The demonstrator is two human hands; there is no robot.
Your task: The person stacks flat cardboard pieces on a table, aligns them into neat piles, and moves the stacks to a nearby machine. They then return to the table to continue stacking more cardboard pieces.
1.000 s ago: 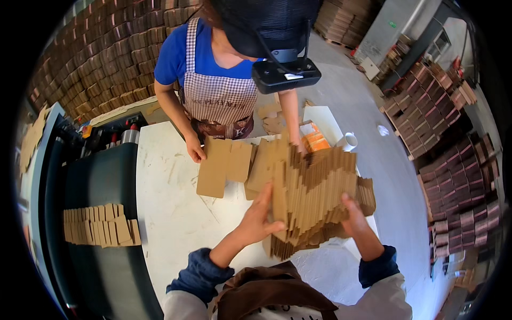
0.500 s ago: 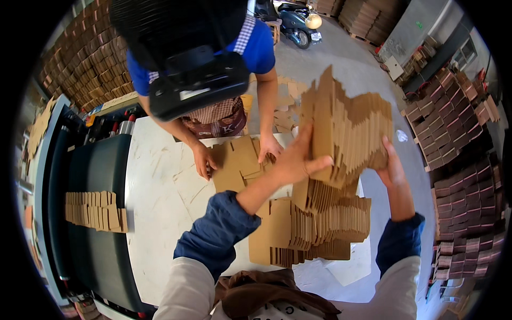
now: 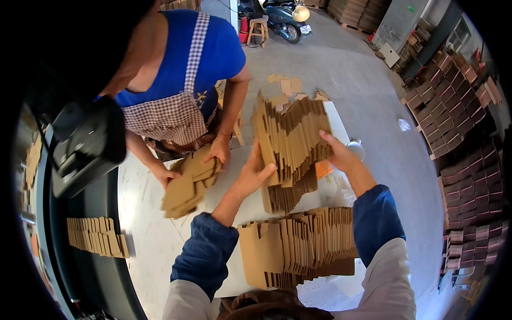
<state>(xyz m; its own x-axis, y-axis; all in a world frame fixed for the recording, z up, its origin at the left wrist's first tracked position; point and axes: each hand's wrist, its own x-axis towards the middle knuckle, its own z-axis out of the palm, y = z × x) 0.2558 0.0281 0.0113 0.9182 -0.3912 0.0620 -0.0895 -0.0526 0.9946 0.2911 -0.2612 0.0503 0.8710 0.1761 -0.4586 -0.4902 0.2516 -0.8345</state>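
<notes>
Held bundle: a thick sheaf of flat, die-cut brown cardboard box blanks [image 3: 290, 141], raised above the white worktop [image 3: 144, 213], tilted, fanned at the top so the notched edges stand out in ridges. The lower end of the sheaf hangs down just over the worktop.

Left hand [image 3: 255, 173]: pressed flat against the near left face of the sheaf, thumb up, fingers spread and clamped on it. Right hand [image 3: 337, 152]: gripping the right edge of the same sheaf, fingers wrapped behind it. Both in dark blue sleeves.

Below the sheaf, near the person: a second long row of the same brown blanks, lying packed on edge [image 3: 301, 245] on the worktop, touching neither hand.

Opposite: another person in a blue top and checked apron holds a smaller, blurred stack of brown blanks [image 3: 192, 181] with both hands.

Far left, on a dark machine bed [image 3: 101, 224]: a short row of brown blanks [image 3: 96, 237].

Hidden or unclear:
- right fingertips, behind the sheaf
- an orange item [image 3: 323, 168] behind the sheaf, mostly covered, kind not determinable
- a round white vessel [image 3: 356, 149] by the right wrist, partly covered
- the near worktop edge, cut off by the person's own clothing.
</notes>
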